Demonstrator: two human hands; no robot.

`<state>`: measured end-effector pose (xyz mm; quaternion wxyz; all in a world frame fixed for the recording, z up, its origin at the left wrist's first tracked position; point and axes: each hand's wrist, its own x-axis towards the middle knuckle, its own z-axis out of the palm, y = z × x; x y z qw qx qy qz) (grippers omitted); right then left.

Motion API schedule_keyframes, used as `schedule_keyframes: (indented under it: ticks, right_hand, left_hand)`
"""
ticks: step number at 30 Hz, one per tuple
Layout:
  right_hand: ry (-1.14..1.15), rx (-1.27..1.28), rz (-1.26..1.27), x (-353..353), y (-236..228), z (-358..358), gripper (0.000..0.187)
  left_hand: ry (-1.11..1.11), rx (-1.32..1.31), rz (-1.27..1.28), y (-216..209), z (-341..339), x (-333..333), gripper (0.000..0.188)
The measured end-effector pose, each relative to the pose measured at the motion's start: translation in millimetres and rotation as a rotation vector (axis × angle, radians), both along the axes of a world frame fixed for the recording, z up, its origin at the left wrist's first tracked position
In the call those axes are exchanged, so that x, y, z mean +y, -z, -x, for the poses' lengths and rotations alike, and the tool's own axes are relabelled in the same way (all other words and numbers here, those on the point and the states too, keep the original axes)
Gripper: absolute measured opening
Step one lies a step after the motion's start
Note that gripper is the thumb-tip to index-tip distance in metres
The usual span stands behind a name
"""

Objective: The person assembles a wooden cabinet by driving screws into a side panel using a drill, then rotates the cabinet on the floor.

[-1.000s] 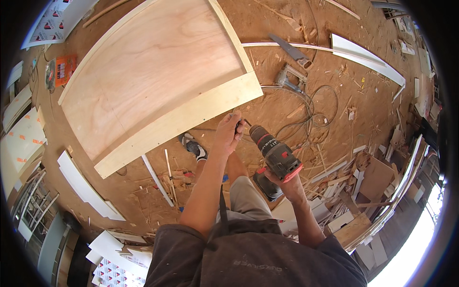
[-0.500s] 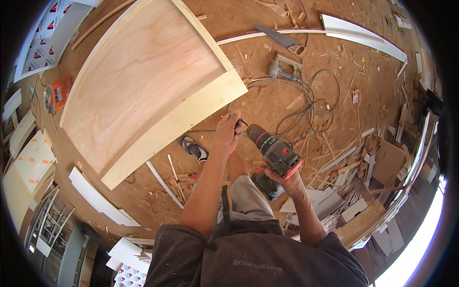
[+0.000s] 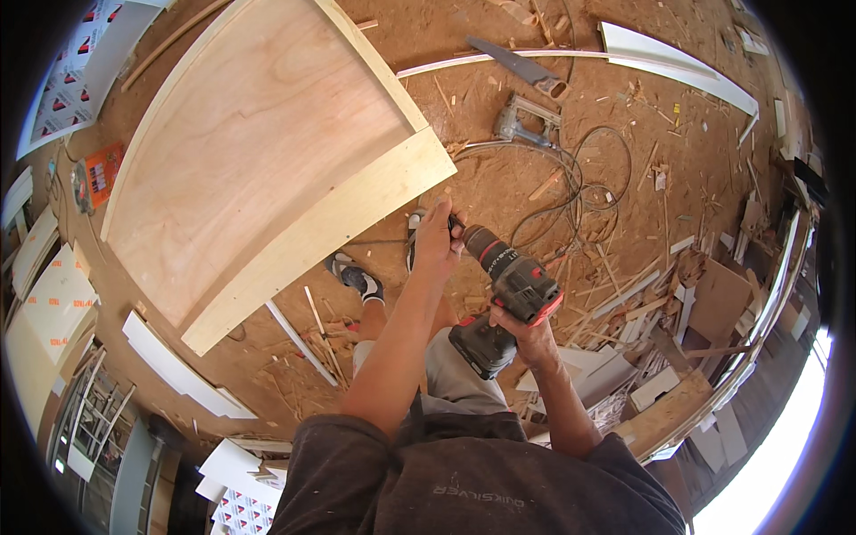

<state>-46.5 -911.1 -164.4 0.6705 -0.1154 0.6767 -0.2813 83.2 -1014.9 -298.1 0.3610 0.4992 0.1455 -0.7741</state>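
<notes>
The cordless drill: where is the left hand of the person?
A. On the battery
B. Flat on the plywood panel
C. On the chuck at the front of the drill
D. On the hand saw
C: the left hand wraps the front end of the cordless drill, while the right hand holds its grip.

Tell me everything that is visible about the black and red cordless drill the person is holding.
The black and red cordless drill looks like plastic, with a red ring behind its dark chuck and red trim at the rear. A blocky black battery sits under the handle. It is held in the air above the sawdust-covered floor, tilted, nose pointing to the upper left. The right hand grips the handle; the left hand wraps around the chuck end, so any bit is hidden.
</notes>
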Motion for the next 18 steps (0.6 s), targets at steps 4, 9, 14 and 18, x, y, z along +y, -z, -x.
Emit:
schedule_keyframes:
  ticks: [4, 9, 14, 18]
  right_hand:
    - [0.042, 0.031, 0.024, -5, 4, -2, 0.027]
    - [-0.144, 0.239, 0.066, -24, 12, -4, 0.03]
    - [-0.425, 0.448, 0.049, -54, 30, 0, 0.033]
    - [-0.499, 0.485, 0.052, -65, 40, 0, 0.037]
  left_hand:
    - [-0.034, 0.021, -0.054, 4, 10, -4, 0.02]
    - [0.039, 0.027, -0.022, 15, 17, -11, 0.022]
    - [0.101, -0.059, -0.064, 37, 18, -21, 0.026]
    - [0.099, -0.02, -0.065, 56, 13, -22, 0.027]
